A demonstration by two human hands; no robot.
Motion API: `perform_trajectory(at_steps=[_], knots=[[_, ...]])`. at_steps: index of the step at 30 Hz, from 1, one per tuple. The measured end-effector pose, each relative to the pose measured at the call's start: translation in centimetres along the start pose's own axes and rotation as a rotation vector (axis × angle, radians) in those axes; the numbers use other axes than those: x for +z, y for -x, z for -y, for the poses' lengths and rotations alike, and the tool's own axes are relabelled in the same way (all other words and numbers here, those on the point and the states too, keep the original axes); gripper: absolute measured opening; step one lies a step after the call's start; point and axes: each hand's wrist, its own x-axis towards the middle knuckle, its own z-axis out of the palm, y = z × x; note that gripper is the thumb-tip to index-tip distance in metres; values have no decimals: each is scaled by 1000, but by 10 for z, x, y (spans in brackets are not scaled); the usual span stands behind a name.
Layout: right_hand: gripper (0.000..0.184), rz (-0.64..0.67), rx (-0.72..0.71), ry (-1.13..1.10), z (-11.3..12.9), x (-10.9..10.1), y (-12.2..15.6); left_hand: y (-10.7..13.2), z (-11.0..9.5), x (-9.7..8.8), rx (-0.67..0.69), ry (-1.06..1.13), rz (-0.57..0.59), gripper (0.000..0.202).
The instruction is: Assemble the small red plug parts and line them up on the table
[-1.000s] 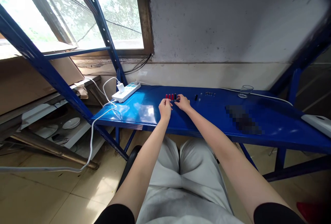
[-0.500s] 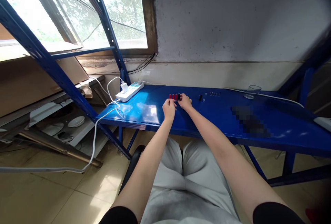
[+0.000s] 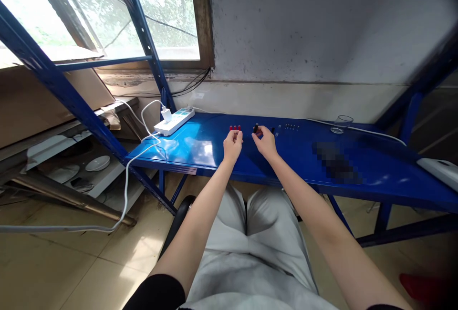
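Observation:
A small black cylinder-like piece (image 3: 255, 129) is pinched upright between the thumb and fingers of my right hand (image 3: 265, 141), just above the blue table. To the left, my left hand (image 3: 233, 146) has its fingers drawn together in front of a short row of small red pieces (image 3: 235, 128). Whatever those fingers hold, if anything, is hidden. Beyond my right hand stands another small black piece (image 3: 272, 130), partly covered by the hand. Small clear bits (image 3: 276, 134) lie close to it, and several tiny metallic pieces (image 3: 291, 127) form rows farther right.
A white power strip (image 3: 175, 121) with a plugged-in charger sits at the table's left end, its cable hanging down. A drinking glass (image 3: 341, 124) stands at the back right. A pixelated dark object (image 3: 336, 163) lies on the blue table (image 3: 379, 162). Blue rack posts rise left.
My right hand has moved right, away from the red row, carrying the black piece off the row's end. My left hand stays by the red pieces. The camera view has shifted slightly.

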Motion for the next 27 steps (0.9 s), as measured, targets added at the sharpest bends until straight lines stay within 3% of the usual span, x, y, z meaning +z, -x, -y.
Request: perform_trajectory(at_steps=[8, 17, 22, 27], knots=[[32, -59, -147, 152, -7, -12, 23, 0, 5, 6, 33, -17, 130, 37], [39, 93, -186, 362, 6, -12, 26, 1, 3, 4, 34, 24, 190, 29], [38, 67, -189, 335, 7, -13, 27, -1, 4, 4, 16, 59, 226, 24], [41, -40, -118, 171, 9, -13, 28, -4, 8, 6, -41, 154, 221, 25]])
